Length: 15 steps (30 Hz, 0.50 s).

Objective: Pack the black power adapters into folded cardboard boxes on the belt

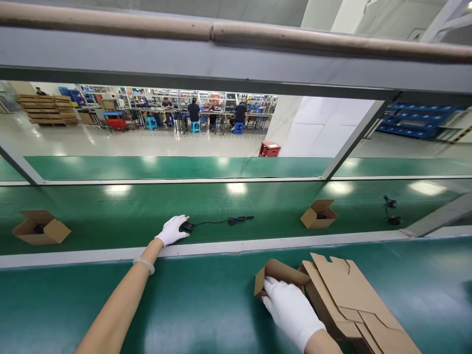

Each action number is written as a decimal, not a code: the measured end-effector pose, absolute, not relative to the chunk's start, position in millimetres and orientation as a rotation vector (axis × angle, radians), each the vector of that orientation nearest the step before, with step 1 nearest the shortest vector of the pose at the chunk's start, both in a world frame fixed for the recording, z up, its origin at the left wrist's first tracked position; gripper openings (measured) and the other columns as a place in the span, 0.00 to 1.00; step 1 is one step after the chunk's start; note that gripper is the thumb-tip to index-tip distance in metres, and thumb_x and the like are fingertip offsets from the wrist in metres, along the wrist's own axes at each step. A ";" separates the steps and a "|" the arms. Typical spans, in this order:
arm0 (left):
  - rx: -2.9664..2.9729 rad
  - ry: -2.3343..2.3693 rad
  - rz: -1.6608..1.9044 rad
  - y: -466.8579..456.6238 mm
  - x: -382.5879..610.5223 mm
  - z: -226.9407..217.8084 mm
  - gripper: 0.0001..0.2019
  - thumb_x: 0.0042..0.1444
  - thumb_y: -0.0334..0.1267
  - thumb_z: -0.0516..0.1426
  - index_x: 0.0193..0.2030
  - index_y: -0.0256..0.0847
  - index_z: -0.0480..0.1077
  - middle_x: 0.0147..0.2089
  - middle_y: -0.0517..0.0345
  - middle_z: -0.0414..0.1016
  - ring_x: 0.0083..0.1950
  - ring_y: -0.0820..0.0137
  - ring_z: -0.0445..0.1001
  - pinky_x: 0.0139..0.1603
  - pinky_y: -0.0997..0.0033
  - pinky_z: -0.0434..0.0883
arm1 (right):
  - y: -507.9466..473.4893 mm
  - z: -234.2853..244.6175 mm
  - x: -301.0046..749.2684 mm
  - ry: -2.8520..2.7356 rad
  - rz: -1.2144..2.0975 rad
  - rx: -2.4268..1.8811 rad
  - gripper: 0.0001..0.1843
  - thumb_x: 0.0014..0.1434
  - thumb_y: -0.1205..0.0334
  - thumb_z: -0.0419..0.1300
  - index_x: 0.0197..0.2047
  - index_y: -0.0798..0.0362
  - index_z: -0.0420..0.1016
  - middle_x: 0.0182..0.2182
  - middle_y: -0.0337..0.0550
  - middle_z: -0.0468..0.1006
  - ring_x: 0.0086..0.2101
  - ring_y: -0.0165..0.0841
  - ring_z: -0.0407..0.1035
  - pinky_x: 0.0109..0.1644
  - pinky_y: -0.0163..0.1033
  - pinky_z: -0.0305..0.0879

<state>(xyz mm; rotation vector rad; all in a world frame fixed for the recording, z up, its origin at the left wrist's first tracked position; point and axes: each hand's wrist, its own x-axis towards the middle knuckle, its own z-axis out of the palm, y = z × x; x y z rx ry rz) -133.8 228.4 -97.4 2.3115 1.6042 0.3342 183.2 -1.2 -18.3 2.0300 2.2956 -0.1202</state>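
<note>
My left hand [173, 230], in a white glove with bare fingertips, reaches onto the far green belt. Its thumb and fingers stand apart around a small black power adapter [188, 226]; whether they touch it is hard to tell. The adapter's bundled black cable [236, 220] trails to the right on the belt. My right hand [291, 309], also gloved, grips a small open cardboard box [285, 272] on the near green surface, its fingers partly inside. Right beside that box lies a stack of flattened cardboard boxes [361, 295].
Open cardboard boxes with dark items inside stand on the far belt at left [46, 231] and right [319, 216]. Farther right lies another black adapter with cable [393, 211]. A pale rail [228, 245] divides belt from near surface. A metal frame [236, 64] crosses overhead.
</note>
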 end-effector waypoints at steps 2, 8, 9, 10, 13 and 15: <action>2.301 1.595 0.337 226.3 -132.9 -92.2 0.21 0.46 0.45 0.59 0.49 0.45 0.70 0.59 0.54 0.66 0.61 0.57 0.61 0.60 0.57 0.61 | -8.9 -10.8 178.7 2.384 -0.071 2.078 0.15 0.56 0.69 0.50 0.42 0.54 0.75 0.41 0.51 0.78 0.34 0.43 0.74 0.37 0.46 0.69; 2.238 1.588 0.437 209.8 -140.1 -60.1 0.16 0.46 0.45 0.58 0.40 0.39 0.71 0.41 0.52 0.76 0.45 0.59 0.73 0.48 0.61 0.69 | -34.7 4.3 175.4 2.852 -0.107 2.096 0.15 0.59 0.67 0.47 0.42 0.49 0.74 0.41 0.44 0.78 0.39 0.37 0.73 0.43 0.41 0.69; 2.226 1.580 0.474 204.7 -141.1 -51.7 0.17 0.46 0.47 0.58 0.41 0.39 0.70 0.41 0.52 0.75 0.44 0.59 0.73 0.47 0.63 0.69 | -34.7 3.9 173.2 2.860 -0.139 2.087 0.15 0.59 0.67 0.47 0.41 0.50 0.74 0.41 0.43 0.78 0.39 0.37 0.73 0.42 0.42 0.69; 2.198 1.561 0.546 198.6 -141.0 -42.0 0.19 0.46 0.49 0.58 0.41 0.38 0.69 0.42 0.52 0.75 0.45 0.60 0.73 0.48 0.63 0.69 | -32.4 3.1 169.6 2.848 -0.183 2.086 0.15 0.59 0.67 0.47 0.41 0.50 0.74 0.42 0.43 0.78 0.39 0.37 0.72 0.43 0.43 0.68; 1.931 1.374 0.996 172.7 -130.8 -7.4 0.23 0.42 0.49 0.62 0.41 0.37 0.67 0.43 0.50 0.74 0.47 0.59 0.72 0.50 0.62 0.68 | -14.0 1.7 149.1 2.767 -0.404 2.127 0.15 0.58 0.66 0.50 0.46 0.51 0.72 0.50 0.45 0.74 0.41 0.38 0.71 0.45 0.44 0.66; 1.619 1.079 1.337 149.6 -115.8 17.3 0.24 0.38 0.46 0.66 0.40 0.38 0.67 0.41 0.51 0.74 0.45 0.60 0.73 0.50 0.61 0.68 | 3.1 3.0 128.7 2.726 -0.629 2.174 0.22 0.55 0.63 0.54 0.54 0.52 0.66 0.55 0.48 0.68 0.39 0.36 0.71 0.46 0.43 0.65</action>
